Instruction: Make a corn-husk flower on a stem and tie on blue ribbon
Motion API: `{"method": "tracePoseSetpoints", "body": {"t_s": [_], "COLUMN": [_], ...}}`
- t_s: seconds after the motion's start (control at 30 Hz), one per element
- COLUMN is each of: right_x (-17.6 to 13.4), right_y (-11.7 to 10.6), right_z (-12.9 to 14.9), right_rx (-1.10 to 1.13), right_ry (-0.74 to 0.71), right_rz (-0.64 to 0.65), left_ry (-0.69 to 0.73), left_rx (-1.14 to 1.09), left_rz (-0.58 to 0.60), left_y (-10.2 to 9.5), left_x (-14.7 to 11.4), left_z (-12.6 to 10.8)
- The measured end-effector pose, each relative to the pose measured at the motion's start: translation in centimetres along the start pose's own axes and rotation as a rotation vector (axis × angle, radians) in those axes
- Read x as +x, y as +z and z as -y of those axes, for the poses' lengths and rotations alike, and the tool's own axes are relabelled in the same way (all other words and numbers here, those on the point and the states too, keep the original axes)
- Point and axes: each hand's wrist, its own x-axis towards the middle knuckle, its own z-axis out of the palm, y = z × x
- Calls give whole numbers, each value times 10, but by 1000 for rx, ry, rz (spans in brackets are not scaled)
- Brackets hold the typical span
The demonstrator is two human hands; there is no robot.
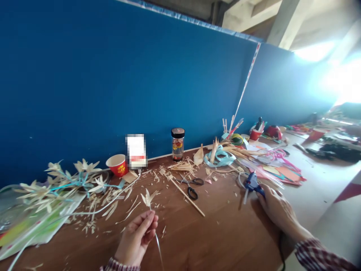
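A single view from the person's head, looking forward and down.
It stands above the near side of a brown table (220, 233), quite close to the left hand (138, 233) and right hand (275, 205), and faces a blue partition (141, 75), which runs away towards the right.

I see a cream flower (148, 198) just above the left hand (138, 235), its stem (158, 244) pale and shiny white; the sleeve (120, 265) below that hand is checked maroon and white. At the right hand (278, 207) I get a dark blue glue gun (251, 181). Under both hands my view gives a brown table (197, 241); beyond them, black-handled scissors (190, 183), a light blue ribbon (225, 161), a red cup (117, 172) with yellow print and a deep blue wall (113, 75).
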Motion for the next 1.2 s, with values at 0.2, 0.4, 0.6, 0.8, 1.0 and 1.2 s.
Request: {"method": "tracePoseSetpoints", "body": {"t_s": [0.2, 0.4, 0.6, 0.8, 1.0, 1.2], "right_x": [1, 9, 10, 11, 16, 19], "right_y": [17, -18, -60, -56, -47, -48], "right_z": [-11, 34, 178, 283, 314, 321], "right_rx": [8, 113, 704, 1266, 1580, 1708], "right_ry": [19, 93, -427, -395, -227, -102], "right_rz": [-18, -241, -29, 474, 732, 969], "left_ry": [-9, -17, -34, -38, 6, 32], "left_rx": [-18, -46, -70, -81, -152, -207], "left_rz": [26, 84, 185, 267, 297, 257], "left_y": [1, 0, -2, -3, -5, -5], "left_x": [-2, -1, 0, -4, 0, -1], "left_z": [-1, -2, 0, 1, -2, -5]}}
